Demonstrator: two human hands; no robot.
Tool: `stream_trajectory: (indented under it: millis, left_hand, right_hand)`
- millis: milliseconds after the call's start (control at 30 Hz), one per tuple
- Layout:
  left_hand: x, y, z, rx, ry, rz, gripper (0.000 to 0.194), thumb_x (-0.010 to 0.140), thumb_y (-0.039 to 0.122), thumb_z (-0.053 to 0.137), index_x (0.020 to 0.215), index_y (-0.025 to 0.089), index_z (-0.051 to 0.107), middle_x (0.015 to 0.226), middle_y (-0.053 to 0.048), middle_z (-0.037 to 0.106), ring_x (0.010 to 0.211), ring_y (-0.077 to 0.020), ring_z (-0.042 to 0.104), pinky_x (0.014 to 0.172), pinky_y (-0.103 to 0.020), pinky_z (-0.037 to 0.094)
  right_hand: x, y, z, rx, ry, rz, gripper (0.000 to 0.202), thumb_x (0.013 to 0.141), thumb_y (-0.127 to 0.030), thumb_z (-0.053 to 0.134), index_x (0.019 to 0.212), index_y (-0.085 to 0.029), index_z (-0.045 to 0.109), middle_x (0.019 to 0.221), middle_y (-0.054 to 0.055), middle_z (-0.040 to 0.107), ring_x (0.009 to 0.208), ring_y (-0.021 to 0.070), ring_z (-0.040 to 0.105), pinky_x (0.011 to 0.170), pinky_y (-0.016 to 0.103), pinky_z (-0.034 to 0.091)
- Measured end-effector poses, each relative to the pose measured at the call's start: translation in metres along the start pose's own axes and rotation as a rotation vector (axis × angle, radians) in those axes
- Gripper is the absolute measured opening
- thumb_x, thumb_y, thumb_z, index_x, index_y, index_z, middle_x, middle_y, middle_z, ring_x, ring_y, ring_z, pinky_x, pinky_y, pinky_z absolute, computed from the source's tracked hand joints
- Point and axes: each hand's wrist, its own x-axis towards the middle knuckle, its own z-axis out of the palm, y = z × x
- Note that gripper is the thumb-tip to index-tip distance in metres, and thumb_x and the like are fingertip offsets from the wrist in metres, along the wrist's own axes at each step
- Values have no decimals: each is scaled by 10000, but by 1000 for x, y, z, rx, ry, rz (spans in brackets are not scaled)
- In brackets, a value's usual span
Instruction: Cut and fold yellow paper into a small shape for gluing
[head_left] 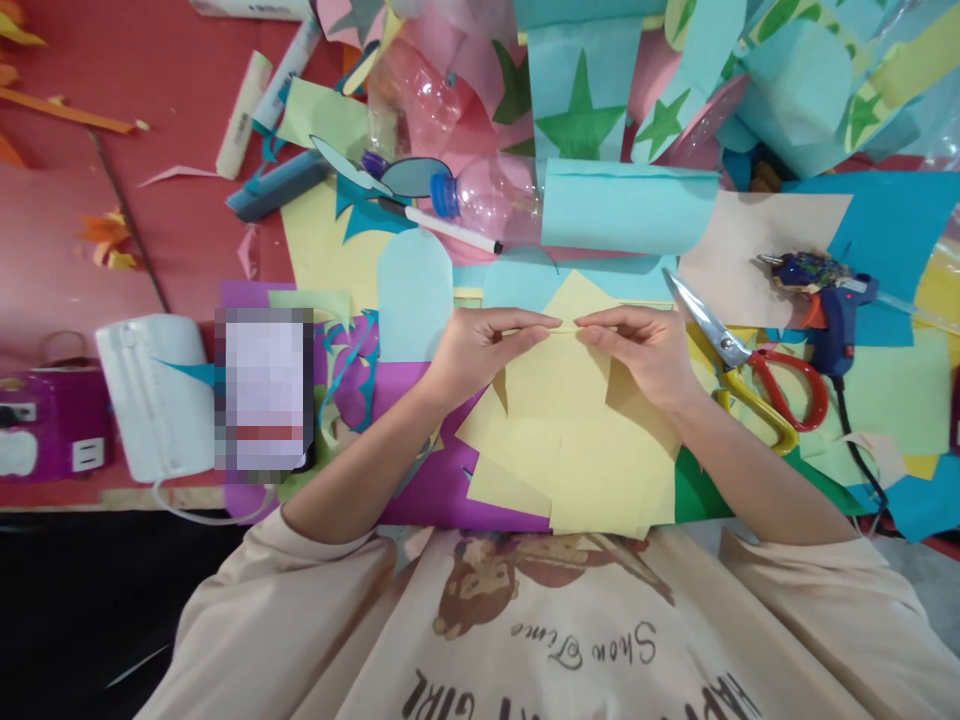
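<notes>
Pale yellow paper sheets lie overlapped at the table's front edge. My left hand pinches the upper part of a yellow sheet between thumb and fingers. Close beside it, my right hand pinches the same strip of paper from the other side, the fingertips nearly meeting. A small fold or raised edge shows between them. To the right of my right hand lie scissors with red and yellow handles. A light blue rounded paper piece is left of my left hand.
Above the hands lies a plastic bottle wrapped in light blue paper, with a marker beside it. A blue glue gun with a cord rests at right. A phone and white case lie left; paper scraps cover the back.
</notes>
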Motion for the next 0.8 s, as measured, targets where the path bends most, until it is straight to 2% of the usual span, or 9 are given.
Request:
stream_trajectory:
  millis: [200,300,467,700,800]
  left_hand:
    - [1,-1,0,-67,-18,-17,255,765,439,719,890,231,798,871,-29,781,715,-135,680,613,-204,503]
    - [1,0,-1,-98,-35,-38,274,761,439,725,906,218,795,890,-41,780,782,-161,702,679,-221,542]
    - [2,-1,0,-121,-33,-48,304,744,452,739,904,199,794,894,-57,778,779,-170,707,666,-228,557]
    - [0,2,2,-63,8,39,257,770,406,718,892,192,792,885,-44,781,785,-159,716,668,-202,563]
    - [-2,2,3,-42,18,99,263,791,429,704,901,206,790,911,-42,783,815,-163,727,714,-209,581]
  right_hand:
    - [0,-2,0,-4,15,-5,98,685,-286,784,780,-264,789,675,-13,725,596,115,608,561,265,503]
    - [0,-2,1,-2,10,-28,92,695,-257,780,787,-264,785,733,-9,744,646,125,641,613,281,530]
    - [0,-2,1,15,-4,-82,87,710,-223,773,776,-279,780,759,-21,755,655,112,655,614,258,531]
    - [2,-2,-1,46,-34,-49,140,691,-238,791,828,-267,778,825,-13,758,707,113,659,641,248,534]
    - [2,-2,-2,15,-45,-10,133,699,-298,787,826,-259,776,806,-4,745,674,113,625,591,246,497]
